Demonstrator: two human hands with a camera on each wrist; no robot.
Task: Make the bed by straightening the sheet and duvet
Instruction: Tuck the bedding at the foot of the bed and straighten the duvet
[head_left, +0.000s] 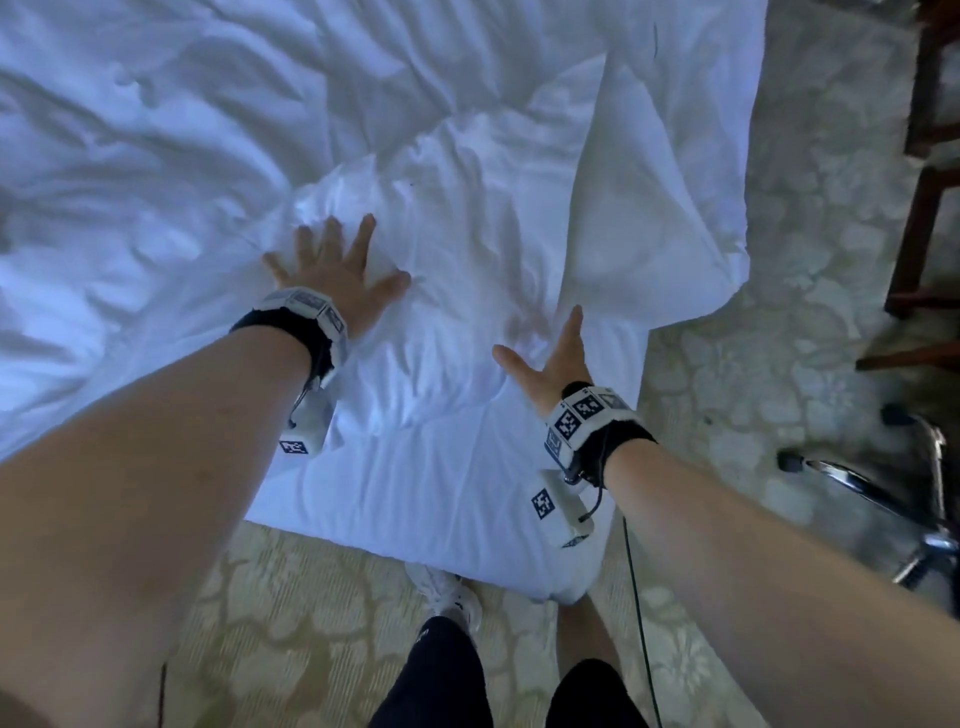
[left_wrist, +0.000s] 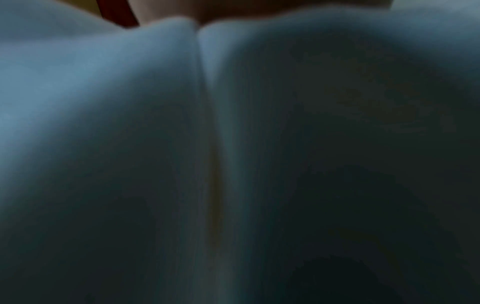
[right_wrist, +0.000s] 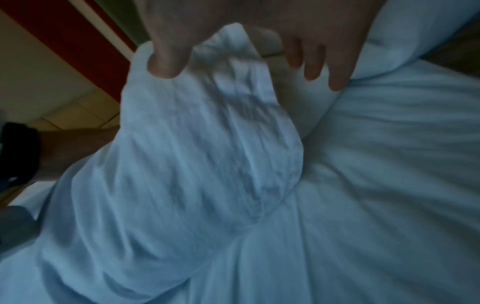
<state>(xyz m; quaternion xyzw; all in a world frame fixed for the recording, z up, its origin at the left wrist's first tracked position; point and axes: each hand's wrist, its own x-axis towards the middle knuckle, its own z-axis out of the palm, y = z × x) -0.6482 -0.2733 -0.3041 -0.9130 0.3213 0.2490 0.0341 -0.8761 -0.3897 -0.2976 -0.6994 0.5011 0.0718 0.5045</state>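
Observation:
A rumpled white duvet (head_left: 467, 197) covers the bed, and one flap of it (head_left: 654, 208) lies folded over near the right edge. My left hand (head_left: 332, 265) presses flat on the duvet with its fingers spread. My right hand (head_left: 550, 353) is open at the foot of the folded flap, thumb out to the left and fingers straight against the cloth. In the right wrist view the thumb (right_wrist: 166, 63) and fingers (right_wrist: 314, 67) straddle a bulging fold (right_wrist: 207, 144) without closing on it. The left wrist view is dark, filled by blurred white fabric (left_wrist: 116, 82). The white bed corner (head_left: 441, 499) juts toward me.
Patterned beige carpet (head_left: 779, 291) surrounds the bed corner. Dark wooden furniture legs (head_left: 919, 208) stand at the right, with a chrome frame (head_left: 883, 493) below them. My legs and a white shoe (head_left: 447, 597) are against the bed corner. A thin cable (head_left: 636, 597) hangs from my right wrist.

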